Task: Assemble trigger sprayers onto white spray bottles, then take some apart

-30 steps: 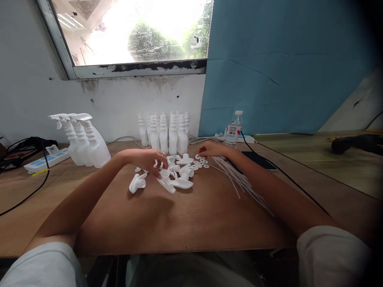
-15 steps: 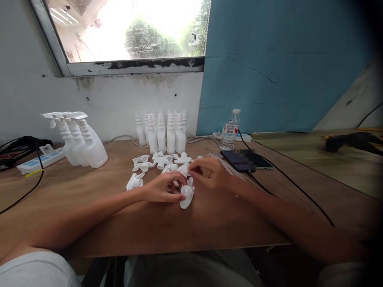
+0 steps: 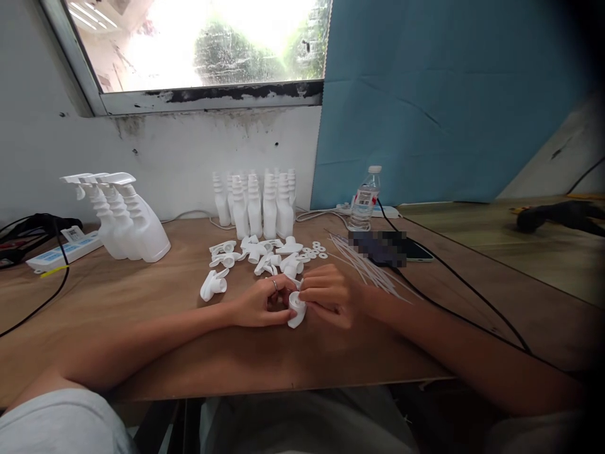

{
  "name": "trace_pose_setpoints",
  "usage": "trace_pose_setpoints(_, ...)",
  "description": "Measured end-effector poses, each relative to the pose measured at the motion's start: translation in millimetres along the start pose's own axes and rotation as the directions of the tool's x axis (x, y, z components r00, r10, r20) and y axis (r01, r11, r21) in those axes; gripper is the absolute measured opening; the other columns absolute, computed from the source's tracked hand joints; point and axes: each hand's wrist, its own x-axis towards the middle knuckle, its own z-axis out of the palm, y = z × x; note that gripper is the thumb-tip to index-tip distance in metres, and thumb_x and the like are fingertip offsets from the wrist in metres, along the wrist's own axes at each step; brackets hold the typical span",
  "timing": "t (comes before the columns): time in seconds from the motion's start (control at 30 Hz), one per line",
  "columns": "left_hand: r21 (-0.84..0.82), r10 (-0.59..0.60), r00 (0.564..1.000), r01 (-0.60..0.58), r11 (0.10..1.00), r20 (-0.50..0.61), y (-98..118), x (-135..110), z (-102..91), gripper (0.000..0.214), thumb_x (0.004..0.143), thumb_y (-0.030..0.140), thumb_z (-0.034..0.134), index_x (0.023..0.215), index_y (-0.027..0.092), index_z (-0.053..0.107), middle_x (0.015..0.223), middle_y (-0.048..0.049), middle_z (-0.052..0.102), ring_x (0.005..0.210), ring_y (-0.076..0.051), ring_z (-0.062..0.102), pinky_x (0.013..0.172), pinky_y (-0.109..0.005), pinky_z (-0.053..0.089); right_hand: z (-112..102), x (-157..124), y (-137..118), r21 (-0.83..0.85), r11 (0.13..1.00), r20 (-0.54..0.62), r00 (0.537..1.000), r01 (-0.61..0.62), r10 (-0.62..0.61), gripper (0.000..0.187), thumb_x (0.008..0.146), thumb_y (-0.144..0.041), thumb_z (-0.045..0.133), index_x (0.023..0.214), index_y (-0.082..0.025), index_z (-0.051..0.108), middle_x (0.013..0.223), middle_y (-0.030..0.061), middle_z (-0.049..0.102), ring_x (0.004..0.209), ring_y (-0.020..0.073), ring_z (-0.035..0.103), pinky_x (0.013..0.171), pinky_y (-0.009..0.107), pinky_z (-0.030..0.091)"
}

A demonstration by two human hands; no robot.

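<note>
My left hand (image 3: pixel 265 301), with a ring on one finger, is closed around a white spray trigger head (image 3: pixel 296 314). The head's round opening faces up, just above the table near its front. From the right, my right hand (image 3: pixel 329 295) reaches over this opening with its fingers pinched together at the rim. Anything between those fingertips is too small or hidden to make out. Several more trigger heads (image 3: pixel 213 285) lie loose behind my left hand. Small white ring washers (image 3: pixel 314 251) are scattered beyond my right hand.
White bottles (image 3: pixel 269 208) stand in a group by the wall. Bottles with sprayers fitted (image 3: pixel 125 221) stand at the left, near a power strip (image 3: pixel 66 252). Thin white tubes (image 3: pixel 366 268), a phone (image 3: pixel 418 250), cables and a water bottle (image 3: pixel 365 200) are at the right.
My right hand has come down and toward me, from the loose parts to the opening of the held trigger head. My left hand keeps its hold. More ring washers now show.
</note>
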Motion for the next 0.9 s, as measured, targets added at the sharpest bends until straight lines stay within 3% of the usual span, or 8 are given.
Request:
trace_pose_setpoints(0.2,-0.114,-0.107,0.994,0.104,0.988,-0.016,-3.1,-2.9,4.5,0.043,0.082,0.039,0.067,0.112,0.018,0.044,0.084,0.0012,0.053,0.062,-0.008,0.045,0.056,-0.020,0.041,0.7,-3.5,0.4,0.110,0.990,-0.028,0.996,-0.085,0.089,0.009,0.081,-0.014,0.056,0.088,-0.020,0.056,0.071,0.0050,0.064,0.061,0.0151,0.055,0.056,0.027,0.039)
trace_pose_setpoints(0.4,0.090,0.171,0.985,-0.170,0.981,-0.003,-7.4,-3.6,1.4,0.020,0.090,0.032,0.059,0.102,0.017,0.058,0.111,-0.0093,0.061,0.079,-0.011,0.057,0.074,-0.025,0.049,-0.8,-4.4,3.1,0.188,0.977,0.013,0.995,-0.096,0.096,0.006,0.082,-0.015,0.059,0.087,-0.019,0.060,0.078,0.0067,0.066,0.067,0.0147,0.059,0.061,0.026,0.043)
trace_pose_setpoints(0.53,0.116,0.176,0.984,-0.172,0.978,-0.027,-8.9,-2.9,1.3,0.020,0.090,0.035,0.059,0.096,0.016,0.061,0.109,-0.0100,0.063,0.076,-0.010,0.059,0.070,-0.023,0.051,-3.2,-1.2,2.1,0.193,0.978,0.001,0.997,-0.081,0.083,0.004,0.084,-0.015,0.061,0.085,-0.019,0.062,0.077,0.0071,0.067,0.066,0.0150,0.060,0.060,0.027,0.045)
trace_pose_setpoints(0.67,0.135,0.223,0.973,-0.213,0.968,-0.061,-7.3,-3.0,3.1,0.018,0.089,0.034,0.061,0.093,0.016,0.062,0.105,-0.0100,0.066,0.090,-0.015,0.064,0.083,-0.026,0.052,-3.4,-0.2,-0.3,0.172,0.982,0.002,0.997,-0.082,0.083,0.001,0.086,-0.017,0.062,0.085,-0.018,0.063,0.076,0.0065,0.067,0.067,0.0148,0.061,0.060,0.026,0.044)
trace_pose_setpoints(0.9,0.158,0.210,0.977,-0.202,0.966,-0.036,-4.0,-3.3,2.0,0.018,0.090,0.035,0.059,0.093,0.017,0.061,0.104,-0.0103,0.066,0.092,-0.016,0.065,0.084,-0.027,0.052,-1.3,-2.0,0.9,0.216,0.970,0.026,0.994,-0.111,0.108,0.007,0.087,-0.021,0.063,0.083,-0.017,0.067,0.077,0.0075,0.068,0.069,0.0151,0.062,0.064,0.027,0.045)
